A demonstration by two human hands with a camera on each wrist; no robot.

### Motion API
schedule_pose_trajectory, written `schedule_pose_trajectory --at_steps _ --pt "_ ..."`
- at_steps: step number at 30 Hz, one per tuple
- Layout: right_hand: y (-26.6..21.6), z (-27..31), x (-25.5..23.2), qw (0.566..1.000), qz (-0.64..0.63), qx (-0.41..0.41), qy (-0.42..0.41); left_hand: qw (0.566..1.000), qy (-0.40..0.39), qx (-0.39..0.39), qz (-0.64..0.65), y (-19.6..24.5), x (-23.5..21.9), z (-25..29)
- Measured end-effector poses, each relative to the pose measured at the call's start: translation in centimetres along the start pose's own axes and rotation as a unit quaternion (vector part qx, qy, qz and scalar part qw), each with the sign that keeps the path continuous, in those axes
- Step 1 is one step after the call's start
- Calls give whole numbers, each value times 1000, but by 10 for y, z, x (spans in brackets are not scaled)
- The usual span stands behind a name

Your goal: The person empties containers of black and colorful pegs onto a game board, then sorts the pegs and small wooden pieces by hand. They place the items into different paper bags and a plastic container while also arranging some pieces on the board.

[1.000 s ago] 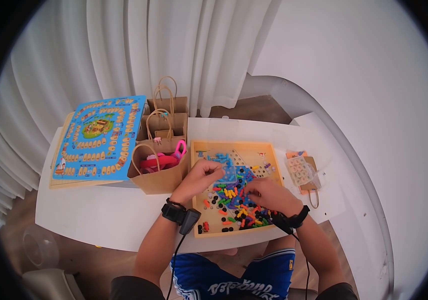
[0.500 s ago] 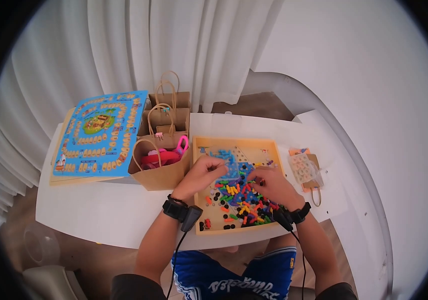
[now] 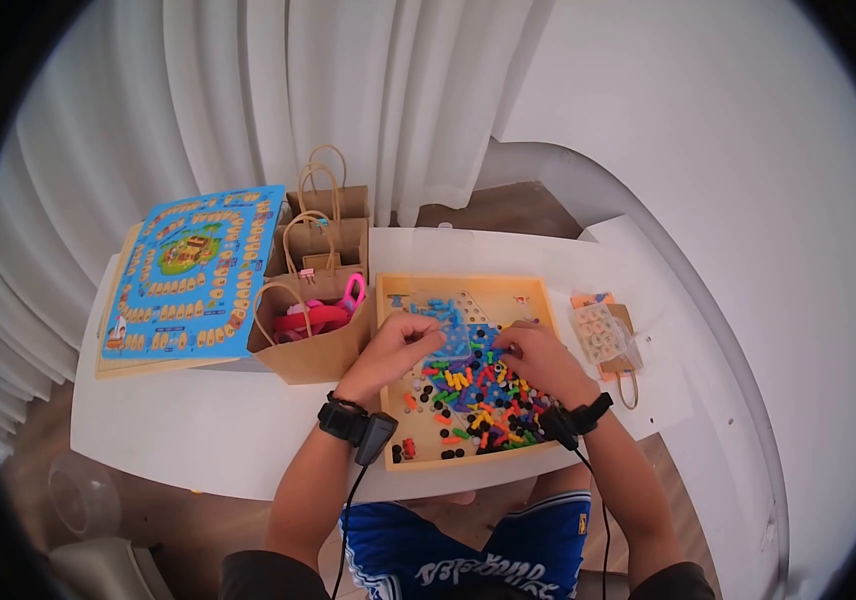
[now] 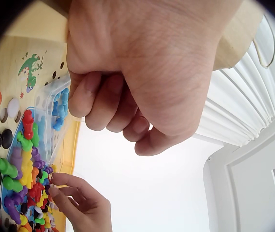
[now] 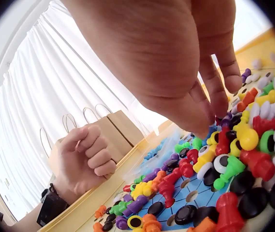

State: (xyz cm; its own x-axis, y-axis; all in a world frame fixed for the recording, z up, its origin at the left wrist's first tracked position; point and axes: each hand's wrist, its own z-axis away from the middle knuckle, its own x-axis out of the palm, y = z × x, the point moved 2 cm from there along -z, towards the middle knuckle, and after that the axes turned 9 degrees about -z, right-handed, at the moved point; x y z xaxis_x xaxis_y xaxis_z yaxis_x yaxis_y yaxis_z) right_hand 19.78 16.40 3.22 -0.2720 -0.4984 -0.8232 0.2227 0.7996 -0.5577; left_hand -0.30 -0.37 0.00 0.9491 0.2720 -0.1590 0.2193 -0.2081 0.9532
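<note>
A shallow wooden tray (image 3: 384,420) holds a heap of small colored plastic pegs (image 5: 171,179) and black and white discs. In its far left part stands a clear plastic box (image 3: 458,346) with light blue pegs (image 4: 60,108) inside. My left hand (image 3: 400,350) hovers by the box's near left side, its fingers curled into the palm and nothing showing between them. Over the far side of the heap, my right hand (image 3: 546,365) reaches down, fingers extended and spaced from the thumb. Its fingertips (image 5: 218,106) are right at the pegs, close to a blue one.
Brown paper bags (image 3: 308,358) stand left of the tray, the front one holding pink and red things. Farther left lies a blue game board (image 3: 238,270). A clear compartment box (image 3: 600,335) sits to the right by a flat brown bag.
My right hand has shifted away from me, from the middle of the heap to its far side. The left hand stays curled beside the clear box.
</note>
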Motion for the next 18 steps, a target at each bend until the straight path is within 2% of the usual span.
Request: schedule_pose_trajectory --at_steps 6,10,13,15,18 --pt "1 -4 5 999 10 33 -37 1000 -3 -2 4 -1 1 1" --pt "3 1 3 1000 17 4 -24 1000 7 -13 17 2 2 2" --pt "1 9 -7 999 -32 4 -1 1000 7 -15 17 1 2 1" --pt "-9 17 -23 997 -59 34 26 1000 9 -13 19 1 2 1" --pt "-4 38 -42 1000 -5 18 -18 1000 13 -14 25 2 4 0"
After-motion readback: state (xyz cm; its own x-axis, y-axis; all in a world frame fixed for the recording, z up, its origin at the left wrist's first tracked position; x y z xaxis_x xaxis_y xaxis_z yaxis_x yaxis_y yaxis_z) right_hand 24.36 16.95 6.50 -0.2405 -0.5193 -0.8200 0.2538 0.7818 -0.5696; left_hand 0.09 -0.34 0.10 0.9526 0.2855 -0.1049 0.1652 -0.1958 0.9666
